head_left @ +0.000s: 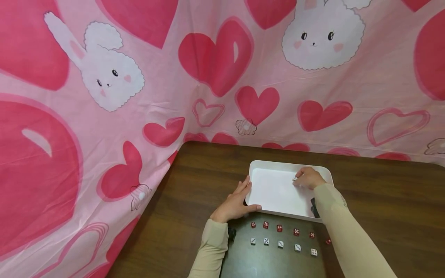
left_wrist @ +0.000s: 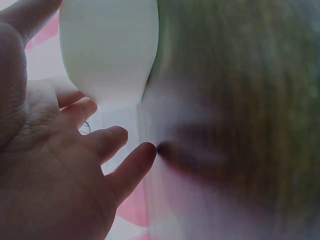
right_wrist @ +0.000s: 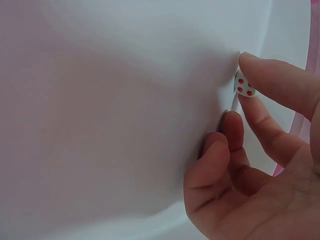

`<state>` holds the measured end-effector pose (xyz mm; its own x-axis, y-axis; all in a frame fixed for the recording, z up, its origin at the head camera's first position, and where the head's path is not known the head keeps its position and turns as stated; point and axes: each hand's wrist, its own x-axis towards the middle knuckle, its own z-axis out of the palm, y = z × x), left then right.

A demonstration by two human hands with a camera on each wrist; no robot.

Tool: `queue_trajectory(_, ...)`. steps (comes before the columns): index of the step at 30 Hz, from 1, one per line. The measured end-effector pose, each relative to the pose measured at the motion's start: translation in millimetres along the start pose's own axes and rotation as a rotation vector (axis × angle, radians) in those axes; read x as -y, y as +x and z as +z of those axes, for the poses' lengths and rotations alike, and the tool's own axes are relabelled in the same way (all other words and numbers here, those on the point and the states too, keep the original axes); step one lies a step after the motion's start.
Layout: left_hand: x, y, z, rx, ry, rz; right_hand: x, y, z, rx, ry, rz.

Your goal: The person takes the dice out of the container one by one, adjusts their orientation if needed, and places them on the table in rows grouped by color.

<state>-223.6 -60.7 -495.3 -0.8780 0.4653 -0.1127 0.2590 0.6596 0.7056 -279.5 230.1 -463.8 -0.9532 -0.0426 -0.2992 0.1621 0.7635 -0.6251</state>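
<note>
A white die point(right_wrist: 245, 85) with red pips on its visible face is pinched between the thumb and a finger of my right hand point(head_left: 307, 178). That hand is inside the white tray point(head_left: 271, 189), over its right half; the other fingers are curled near the tray floor in the right wrist view. My left hand point(head_left: 233, 204) rests at the tray's near left corner, thumb along the front wall and fingers along the left side. In the left wrist view its fingers point(left_wrist: 132, 167) are spread and slightly bent beside the tray's outer wall point(left_wrist: 110, 45).
Before the tray lies a row of red dice point(head_left: 279, 228), with a row of white dice point(head_left: 280, 244) nearer, on a greenish-grey mat point(head_left: 264, 264). The brown wooden table point(head_left: 194, 185) meets a pink heart-patterned cloth point(head_left: 215, 135) behind and at left.
</note>
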Motion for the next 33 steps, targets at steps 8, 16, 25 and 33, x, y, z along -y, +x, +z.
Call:
queue_trajectory(8,-1.9,0.7,-0.3,0.001,0.001,-0.007,-1,2,1,-0.013,-0.029,-0.005)
queue_trajectory(16,-2.4,1.1,-0.3,0.003,-0.001,-0.015,-2,2,1,-0.020,-0.034,-0.008)
queue_trajectory(25,-1.9,-4.4,-1.2,0.007,0.001,-0.002,1,-5,2,-0.032,-0.029,0.010)
queue_trajectory(33,-0.2,-8.5,-2.8,0.011,-0.001,0.003,-1,-10,3,-0.047,0.004,0.026)
